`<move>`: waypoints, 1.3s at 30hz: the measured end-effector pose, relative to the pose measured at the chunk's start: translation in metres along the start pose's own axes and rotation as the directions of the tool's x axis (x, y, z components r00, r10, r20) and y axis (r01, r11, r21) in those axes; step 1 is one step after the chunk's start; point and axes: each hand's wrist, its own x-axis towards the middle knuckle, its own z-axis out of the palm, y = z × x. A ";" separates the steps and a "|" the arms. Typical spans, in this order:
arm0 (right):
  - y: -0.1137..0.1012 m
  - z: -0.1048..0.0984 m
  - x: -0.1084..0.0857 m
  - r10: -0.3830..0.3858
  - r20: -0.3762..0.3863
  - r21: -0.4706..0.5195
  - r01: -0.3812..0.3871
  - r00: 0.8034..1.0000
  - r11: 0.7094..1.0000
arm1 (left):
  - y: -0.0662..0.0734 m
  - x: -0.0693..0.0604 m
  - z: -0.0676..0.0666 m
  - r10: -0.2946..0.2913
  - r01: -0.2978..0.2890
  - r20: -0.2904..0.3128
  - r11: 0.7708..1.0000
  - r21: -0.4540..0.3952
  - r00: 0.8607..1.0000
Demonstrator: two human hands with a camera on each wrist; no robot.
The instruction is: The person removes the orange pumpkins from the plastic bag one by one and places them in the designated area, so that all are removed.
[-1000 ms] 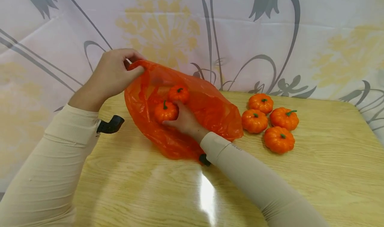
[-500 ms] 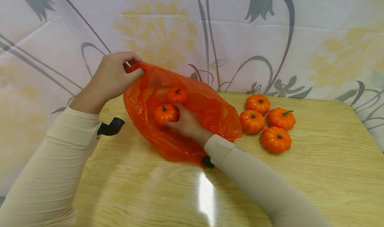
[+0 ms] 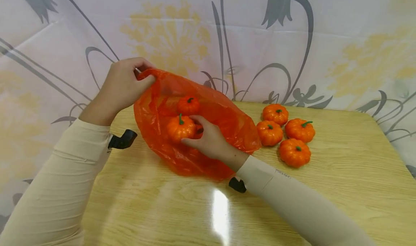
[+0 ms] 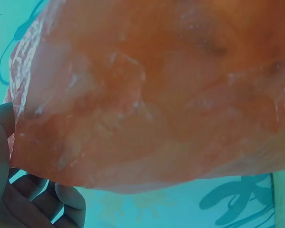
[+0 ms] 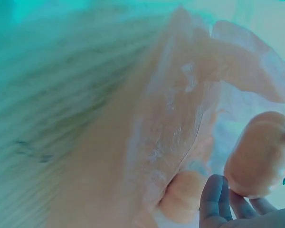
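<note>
My left hand pinches the rim of a translucent orange plastic bag and holds its mouth up. From the left wrist, the bag fills most of the picture beside my fingers. My right hand reaches into the bag's mouth and grips a small orange pumpkin with a green stem. That held pumpkin shows between thumb and fingers in the right wrist view. A second pumpkin lies in the bag just behind it. Folds of the bag partly hide another pumpkin.
Several small pumpkins sit in a cluster on the wooden table, right of the bag. A pale flowered cloth hangs behind the table. Black wrist mounts jut out from both sleeves.
My right hand has drawn back slightly toward me with the pumpkin, which now stands further apart from the one behind it. My left hand keeps its hold on the rim. The head view has shifted slightly.
</note>
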 end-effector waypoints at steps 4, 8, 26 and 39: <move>0.002 -0.008 -0.013 -0.008 0.018 0.017 0.008 1.000 1.000 | 0.002 -0.001 0.002 -0.008 0.008 0.001 1.000 -0.012 1.000; 0.003 -0.017 -0.026 -0.012 0.037 0.034 0.011 0.999 0.999 | 0.002 -0.003 0.005 -0.023 0.023 0.007 1.000 -0.014 1.000; 0.016 -0.056 -0.076 -0.022 -0.003 0.134 0.023 1.000 0.991 | 0.000 -0.009 0.013 -0.039 0.038 -0.042 0.999 -0.034 0.998; 0.034 -0.090 -0.125 -0.033 -0.086 0.080 0.040 0.996 0.996 | 0.002 -0.010 0.024 -0.003 -0.001 -0.064 0.998 -0.064 0.998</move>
